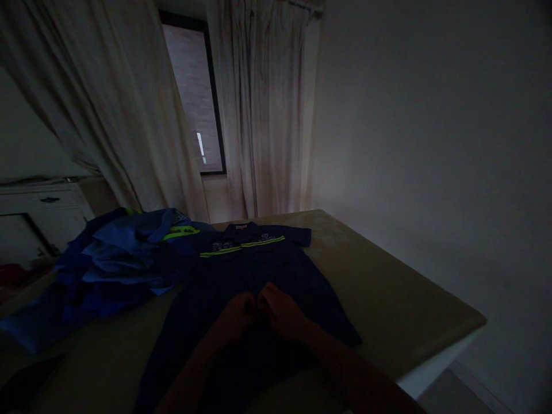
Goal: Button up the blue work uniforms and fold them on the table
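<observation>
Navy work shirt (pixel 276 264) lies front up on the table (pixel 371 282), straight ahead of me, its collar (pixel 240 227) at the far end and its body running down beneath both forearms. Through the head view I find the left hand (pixel 240 310) and the right hand (pixel 281 307) side by side over the middle of its front, nearly touching. The fingers of both are curled in close with almost no gap, and as far as the gloom lets me judge, each has a small pinch of the shirt's cloth.

My main worry is uneven pull: if one hand tugs harder, the front could skew and the yellow-green stripes (pixel 263 242) would no longer line up. A pinch this small could also slip, since little cloth seems to be caught. The heap of blue garments (pixel 129 253) crowds the shirt's left side, so a sideways drag might snag it or topple a loose fold over it. Forearms resting on the lower cloth could ruck it up.

Much is lost to the dark. I cannot make out the fingertips, any fastening between them, or where the near hem ends. The left sleeve merges with the heap, and I cannot say which overlaps which. A black object (pixel 29 382) at the lower left is cut off, and I cannot identify it.
</observation>
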`<state>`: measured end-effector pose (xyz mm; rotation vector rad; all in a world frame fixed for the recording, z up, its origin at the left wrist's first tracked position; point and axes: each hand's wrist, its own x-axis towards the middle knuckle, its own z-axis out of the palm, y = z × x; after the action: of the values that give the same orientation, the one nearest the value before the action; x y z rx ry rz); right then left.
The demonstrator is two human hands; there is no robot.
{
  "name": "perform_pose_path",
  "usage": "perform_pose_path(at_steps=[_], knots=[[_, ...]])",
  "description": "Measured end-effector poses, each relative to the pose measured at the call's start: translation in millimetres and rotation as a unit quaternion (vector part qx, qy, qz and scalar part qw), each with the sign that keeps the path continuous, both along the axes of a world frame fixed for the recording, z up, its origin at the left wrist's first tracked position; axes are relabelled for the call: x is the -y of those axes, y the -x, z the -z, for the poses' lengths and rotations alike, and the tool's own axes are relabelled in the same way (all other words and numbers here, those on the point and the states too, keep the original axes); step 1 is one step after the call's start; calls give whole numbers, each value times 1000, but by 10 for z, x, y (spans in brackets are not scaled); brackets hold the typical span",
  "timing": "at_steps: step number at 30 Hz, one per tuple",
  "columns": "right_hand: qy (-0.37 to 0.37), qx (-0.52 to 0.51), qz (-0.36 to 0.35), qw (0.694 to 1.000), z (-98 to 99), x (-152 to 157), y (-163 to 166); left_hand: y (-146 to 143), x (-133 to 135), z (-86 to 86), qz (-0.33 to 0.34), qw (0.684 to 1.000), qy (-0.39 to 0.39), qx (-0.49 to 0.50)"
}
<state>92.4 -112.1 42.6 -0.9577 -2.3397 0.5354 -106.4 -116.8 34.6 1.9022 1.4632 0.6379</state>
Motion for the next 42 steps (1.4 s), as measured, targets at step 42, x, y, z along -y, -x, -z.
perform_pose_path(at_steps=[42], knots=[[101,-123,27,987,-87,-67,-22,-71,48,-232,40,995,-77,51]])
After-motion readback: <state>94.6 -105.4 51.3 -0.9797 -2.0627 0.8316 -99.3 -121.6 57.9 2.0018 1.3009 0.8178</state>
